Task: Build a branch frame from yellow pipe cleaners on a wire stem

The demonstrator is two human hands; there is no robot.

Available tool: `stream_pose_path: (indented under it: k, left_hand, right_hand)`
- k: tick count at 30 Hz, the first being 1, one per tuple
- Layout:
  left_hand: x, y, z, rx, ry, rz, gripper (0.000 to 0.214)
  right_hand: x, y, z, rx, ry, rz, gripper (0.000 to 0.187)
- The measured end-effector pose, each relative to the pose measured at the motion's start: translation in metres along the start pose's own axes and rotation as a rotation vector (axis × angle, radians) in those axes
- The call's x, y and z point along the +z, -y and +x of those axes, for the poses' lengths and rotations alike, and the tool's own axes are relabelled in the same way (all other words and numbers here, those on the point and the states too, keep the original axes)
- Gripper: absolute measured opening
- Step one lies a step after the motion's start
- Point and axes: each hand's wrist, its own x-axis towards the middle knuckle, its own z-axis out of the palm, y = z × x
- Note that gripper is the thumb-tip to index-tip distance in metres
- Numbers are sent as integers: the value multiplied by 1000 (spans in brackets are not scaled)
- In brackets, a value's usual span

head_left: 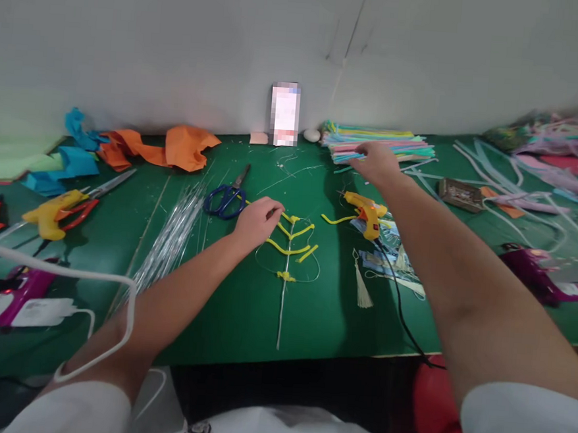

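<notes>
My right hand (379, 165) reaches to the front of a bundle of coloured pipe cleaners (397, 145), its fingers pinched at their ends. My left hand (257, 223) rests on the table with its fingers curled together; whatever lies between them is hidden. Beside it lies a wire frame (289, 246) with yellow pipe cleaner pieces branching off a straight stem. A loose yellow pipe cleaner (337, 220) is to the right of the frame. Blue-handled scissors (225, 200) lie just beyond my left hand.
A yellow glue gun (367, 214) with a black cord sits under my right forearm, near a cream tassel (362, 287). Clear strips (176, 232) lie left. Orange crepe paper (187, 149), a second yellow glue gun (54, 213) and a propped phone (285, 114) stand around.
</notes>
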Motion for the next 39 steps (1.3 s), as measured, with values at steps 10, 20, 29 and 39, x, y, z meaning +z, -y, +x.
stream_pose_path:
  k: [10,20,29,39]
  left_hand:
    - [1,-7,8,-23,-126,-100,15]
    - [2,-8,9,-3,-182,-161,16]
    - [6,-6,11,34,-158,-142,17]
    - [8,-4,12,-22,-119,-149,18]
  right_hand:
    - [39,13,95,9,58,11,41]
    - [52,30,135,90,94,-81,31]
    - [46,40,125,37,-61,30,22]
    - [16,94,114,-210,-422,471,10]
